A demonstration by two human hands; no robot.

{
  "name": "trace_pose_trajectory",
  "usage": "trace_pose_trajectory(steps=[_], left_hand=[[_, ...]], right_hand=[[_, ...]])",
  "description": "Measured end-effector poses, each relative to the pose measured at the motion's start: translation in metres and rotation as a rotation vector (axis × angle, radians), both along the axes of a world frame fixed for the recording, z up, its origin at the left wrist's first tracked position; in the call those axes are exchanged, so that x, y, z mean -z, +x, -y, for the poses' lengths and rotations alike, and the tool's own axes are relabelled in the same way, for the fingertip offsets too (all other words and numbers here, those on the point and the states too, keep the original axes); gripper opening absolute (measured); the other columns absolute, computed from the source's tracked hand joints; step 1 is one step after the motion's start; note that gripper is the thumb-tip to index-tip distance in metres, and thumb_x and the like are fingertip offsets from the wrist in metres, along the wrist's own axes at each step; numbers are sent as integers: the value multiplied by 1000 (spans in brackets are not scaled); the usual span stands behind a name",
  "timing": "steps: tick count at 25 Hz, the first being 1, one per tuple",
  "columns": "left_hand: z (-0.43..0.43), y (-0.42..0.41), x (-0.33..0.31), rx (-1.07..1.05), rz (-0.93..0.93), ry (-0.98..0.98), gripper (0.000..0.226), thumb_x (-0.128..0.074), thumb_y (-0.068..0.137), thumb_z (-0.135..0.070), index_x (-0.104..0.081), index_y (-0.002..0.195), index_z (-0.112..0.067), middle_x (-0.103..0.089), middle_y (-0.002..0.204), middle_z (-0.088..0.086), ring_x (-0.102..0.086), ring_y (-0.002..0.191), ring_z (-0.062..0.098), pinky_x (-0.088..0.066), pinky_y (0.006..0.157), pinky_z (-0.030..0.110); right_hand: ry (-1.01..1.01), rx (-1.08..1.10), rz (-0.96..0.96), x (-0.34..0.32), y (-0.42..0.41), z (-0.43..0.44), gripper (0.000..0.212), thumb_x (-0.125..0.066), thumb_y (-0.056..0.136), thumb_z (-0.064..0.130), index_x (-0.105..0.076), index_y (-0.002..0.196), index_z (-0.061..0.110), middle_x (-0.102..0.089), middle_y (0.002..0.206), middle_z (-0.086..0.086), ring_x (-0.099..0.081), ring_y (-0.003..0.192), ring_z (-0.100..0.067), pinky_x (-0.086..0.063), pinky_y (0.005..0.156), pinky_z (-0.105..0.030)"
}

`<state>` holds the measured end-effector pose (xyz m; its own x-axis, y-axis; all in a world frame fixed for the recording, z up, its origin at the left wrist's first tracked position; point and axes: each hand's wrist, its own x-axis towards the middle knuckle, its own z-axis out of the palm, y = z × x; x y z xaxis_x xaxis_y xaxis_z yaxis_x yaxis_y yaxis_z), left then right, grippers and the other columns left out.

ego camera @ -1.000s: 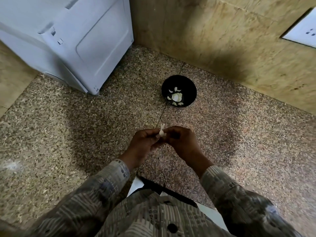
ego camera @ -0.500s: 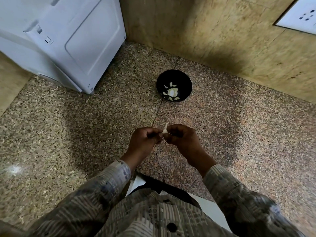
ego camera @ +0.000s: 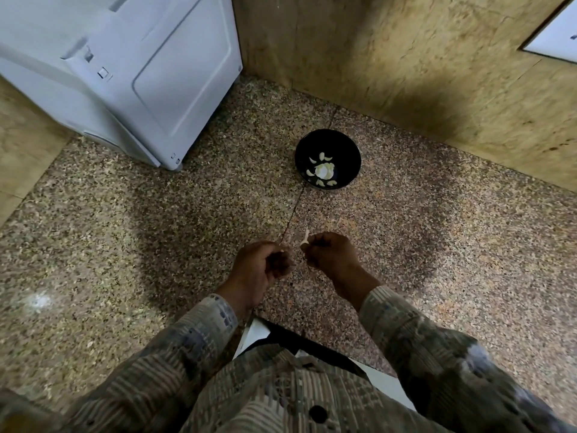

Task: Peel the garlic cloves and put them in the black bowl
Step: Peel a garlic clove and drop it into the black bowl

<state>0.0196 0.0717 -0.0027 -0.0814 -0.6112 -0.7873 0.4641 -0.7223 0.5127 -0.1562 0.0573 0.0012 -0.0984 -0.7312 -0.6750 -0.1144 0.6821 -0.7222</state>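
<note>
Pinching a pale garlic clove (ego camera: 305, 239) at its fingertips, the right hand (ego camera: 331, 257) hovers over the speckled granite counter (ego camera: 125, 229), with the clove's thin end sticking up past the fingers. Left hand (ego camera: 259, 270) sits just beside it, not touching, fingers curled in toward the thumb; cannot tell whether it holds any skin or nothing. Both wrists come out of patterned sleeves (ego camera: 421, 339). Black bowl (ego camera: 351, 145) stands on the counter well beyond the hands, near the tan stone wall (ego camera: 406, 57). Inside the bowl are several pale garlic pieces (ego camera: 324, 170) around 1 larger white lump; too small to tell more. White appliance (ego camera: 140, 73) fills the far left corner. White wall plate (ego camera: 559, 35) is cut off at the upper right edge.
</note>
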Motion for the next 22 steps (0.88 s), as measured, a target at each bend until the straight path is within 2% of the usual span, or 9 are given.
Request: trace_pose_trajectory(steps=[2, 4, 6, 9, 12, 14, 18, 20, 22], left_hand=[[-9, 9, 9, 49, 136, 40, 28, -53, 101, -8, -69, 80, 2, -72, 77, 20, -70, 67, 28, -57, 77, 46], [-18, 19, 19, 123, 232, 48, 18, -56, 100, -8, -65, 91, 5, -71, 78, 20, -68, 64, 28, -54, 75, 47], [-22, 27, 28, 163, 252, 41, 14, -59, 98, -4, -68, 97, 7, -66, 83, 22, -65, 67, 27, -54, 72, 43], [-23, 24, 34, 181, 197, 20, 14, -58, 99, 0, -68, 107, 7, -69, 90, 24, -66, 77, 30, -55, 75, 43], [-21, 1, 34, 161, 137, 17, 16, -63, 98, -4, -70, 110, 5, -75, 99, 22, -72, 87, 33, -59, 82, 44], [-20, -16, 33, 129, 57, 55, 13, -66, 96, -3, -72, 106, -1, -76, 99, 18, -74, 87, 29, -60, 85, 45], [-18, -42, 38, 115, -53, 112, 11, -64, 93, 4, -74, 95, -2, -75, 90, 16, -72, 77, 24, -60, 76, 40], [-11, -49, 38, 182, 17, 66, 10, -66, 92, 4, -74, 94, -3, -76, 91, 18, -73, 76, 25, -60, 72, 38], [0, -49, 40, 380, 260, -99, 8, -73, 88, -6, -77, 89, -13, -77, 87, 13, -73, 73, 22, -60, 70, 36]], right_hand=[[21, -128, -216, 15, 14, 13, 10, -84, 84, 23, -76, 90, 20, -77, 84, 0, -74, 76, -18, -65, 75, -39], [-8, -219, -263, 19, 29, 25, 6, -81, 85, 30, -77, 87, 26, -77, 81, 6, -75, 76, -13, -65, 77, -38], [-56, -294, -300, 20, 37, 31, 6, -74, 89, 29, -77, 84, 30, -77, 79, 7, -75, 76, -13, -65, 77, -40], [-123, -423, -427, 14, 29, 17, 9, -69, 93, 26, -78, 94, 26, -77, 92, 4, -73, 81, -16, -63, 78, -38], [-49, -404, -266, 9, 13, -16, 5, -80, 88, 30, -78, 90, 26, -77, 86, 6, -71, 74, -7, -59, 69, -28], [-61, -322, -259, 9, 2, -32, 6, -83, 85, 23, -79, 88, 26, -78, 83, 7, -70, 71, -5, -57, 66, -26], [5, -86, -113, 16, -21, -39, 12, -79, 86, 3, -76, 92, 12, -79, 85, -7, -75, 84, -32, -63, 75, -40], [-2, -92, -118, 19, -29, -37, 12, -80, 85, 4, -74, 92, 12, -78, 84, -8, -75, 85, -33, -63, 78, -44], [-48, -155, -245, 22, -34, -32, 12, -83, 84, 14, -74, 89, 21, -77, 79, 1, -74, 76, -18, -62, 72, -28]])
